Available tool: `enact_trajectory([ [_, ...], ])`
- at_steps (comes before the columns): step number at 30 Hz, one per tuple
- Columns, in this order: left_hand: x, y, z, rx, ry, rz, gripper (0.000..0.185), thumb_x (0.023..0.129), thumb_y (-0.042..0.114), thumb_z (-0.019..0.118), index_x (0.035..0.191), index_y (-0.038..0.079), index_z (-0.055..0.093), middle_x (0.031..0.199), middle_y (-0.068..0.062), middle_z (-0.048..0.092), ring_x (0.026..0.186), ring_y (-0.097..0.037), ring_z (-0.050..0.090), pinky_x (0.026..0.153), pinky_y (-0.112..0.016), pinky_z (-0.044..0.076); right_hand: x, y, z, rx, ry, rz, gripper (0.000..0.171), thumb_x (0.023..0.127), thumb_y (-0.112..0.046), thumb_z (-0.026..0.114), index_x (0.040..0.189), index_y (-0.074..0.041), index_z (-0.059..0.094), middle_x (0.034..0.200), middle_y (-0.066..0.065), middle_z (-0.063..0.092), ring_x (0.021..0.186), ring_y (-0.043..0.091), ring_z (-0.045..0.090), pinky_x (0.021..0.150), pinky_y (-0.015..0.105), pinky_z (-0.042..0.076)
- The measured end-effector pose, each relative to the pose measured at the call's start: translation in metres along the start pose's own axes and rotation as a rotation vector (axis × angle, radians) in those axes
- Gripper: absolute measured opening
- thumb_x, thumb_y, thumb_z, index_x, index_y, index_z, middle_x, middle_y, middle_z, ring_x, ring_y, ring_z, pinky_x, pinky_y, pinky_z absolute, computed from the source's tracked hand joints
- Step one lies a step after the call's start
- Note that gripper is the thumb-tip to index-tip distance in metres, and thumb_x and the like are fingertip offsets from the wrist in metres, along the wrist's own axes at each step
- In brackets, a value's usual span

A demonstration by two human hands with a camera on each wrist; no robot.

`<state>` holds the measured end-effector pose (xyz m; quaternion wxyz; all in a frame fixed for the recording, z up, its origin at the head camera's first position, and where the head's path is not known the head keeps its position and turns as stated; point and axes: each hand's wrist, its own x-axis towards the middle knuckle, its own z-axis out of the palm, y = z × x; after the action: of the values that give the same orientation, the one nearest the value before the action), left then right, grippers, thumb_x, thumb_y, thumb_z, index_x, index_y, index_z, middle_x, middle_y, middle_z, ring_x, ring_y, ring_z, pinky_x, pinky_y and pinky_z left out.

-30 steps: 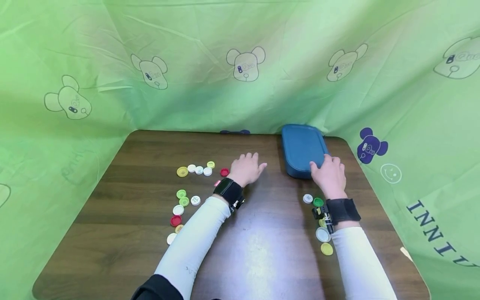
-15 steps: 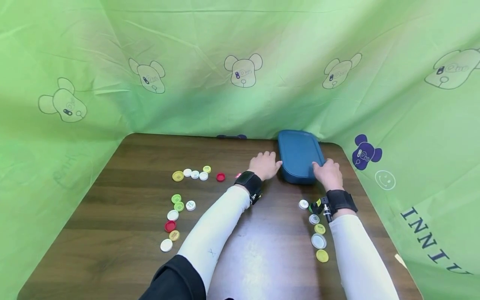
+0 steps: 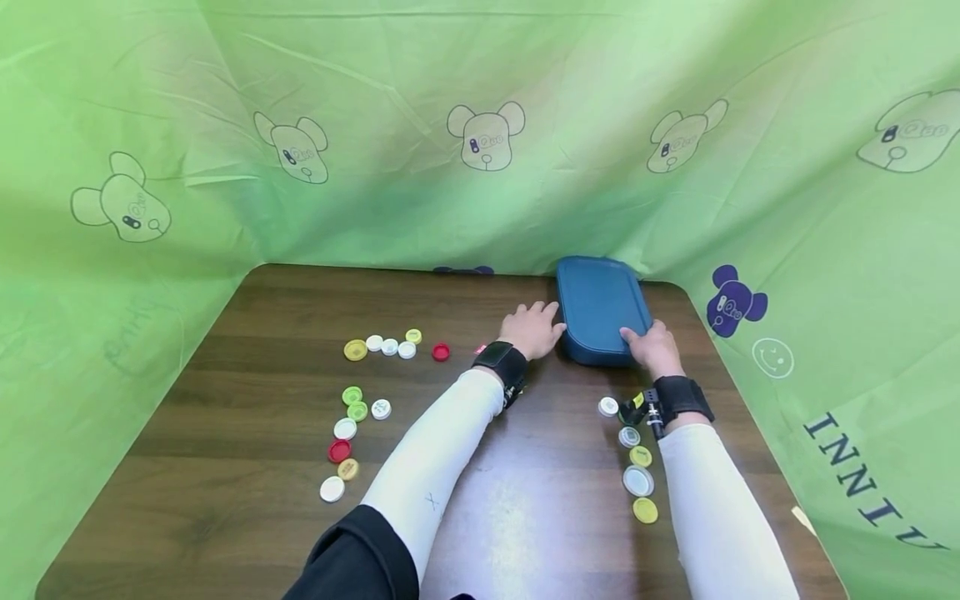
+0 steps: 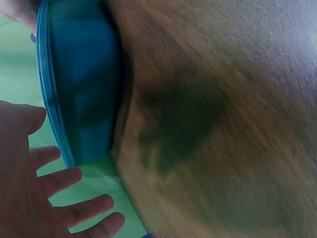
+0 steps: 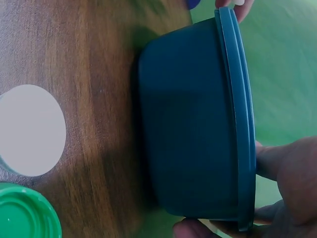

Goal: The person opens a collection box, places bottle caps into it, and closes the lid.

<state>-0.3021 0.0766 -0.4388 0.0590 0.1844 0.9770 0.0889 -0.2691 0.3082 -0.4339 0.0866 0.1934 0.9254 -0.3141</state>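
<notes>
A blue lidded plastic container [image 3: 603,304] stands at the back right of the table. My right hand [image 3: 655,350] grips its front right corner; in the right wrist view the thumb of that hand [image 5: 299,181] lies over the lid while fingers reach round the side and below the rim. Close by the container's left front side is my left hand [image 3: 531,331], palm down. The left wrist view shows this hand [image 4: 29,183] with its fingers spread and straight, the tips right at the lid's edge and holding nothing.
Several bottle caps lie left of the left arm, among them a red cap [image 3: 441,352] and a yellow cap [image 3: 356,350]. Another line of caps, with a large white cap [image 3: 638,481], runs beside the right forearm. A green patterned cloth [image 3: 375,208] hangs behind the table [image 3: 225,433].
My left hand has moved right, from near the red cap to the container's left side. The right hand stays at the container's corner. The head view has shifted slightly.
</notes>
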Motion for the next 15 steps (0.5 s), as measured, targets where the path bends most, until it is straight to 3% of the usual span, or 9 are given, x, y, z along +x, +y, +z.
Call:
enact_trajectory([
  [8,-0.002,-0.017,-0.006,-0.003,0.040,-0.035,0.062,0.106,0.054,0.033,0.159,0.023,0.030,0.162,-0.004,0.034,0.144,-0.031,0.037,0.108,-0.049,0.043,-0.004,-0.003,-0.004,0.028,-0.077,-0.093,0.080,0.106,-0.038,0.047,0.157,0.009,0.007,0.156,0.040,0.020,0.145,0.054,0.023,0.118,0.060,0.021],
  [15,-0.001,-0.037,-0.003,-0.063,0.112,-0.098,0.067,0.106,0.054,0.036,0.160,0.015,0.028,0.163,-0.011,0.029,0.146,-0.033,0.032,0.109,-0.050,0.041,-0.004,-0.004,-0.002,-0.018,-0.175,-0.166,0.082,0.106,-0.040,0.047,0.159,0.005,0.004,0.159,0.038,0.013,0.147,0.055,0.017,0.118,0.062,0.018],
])
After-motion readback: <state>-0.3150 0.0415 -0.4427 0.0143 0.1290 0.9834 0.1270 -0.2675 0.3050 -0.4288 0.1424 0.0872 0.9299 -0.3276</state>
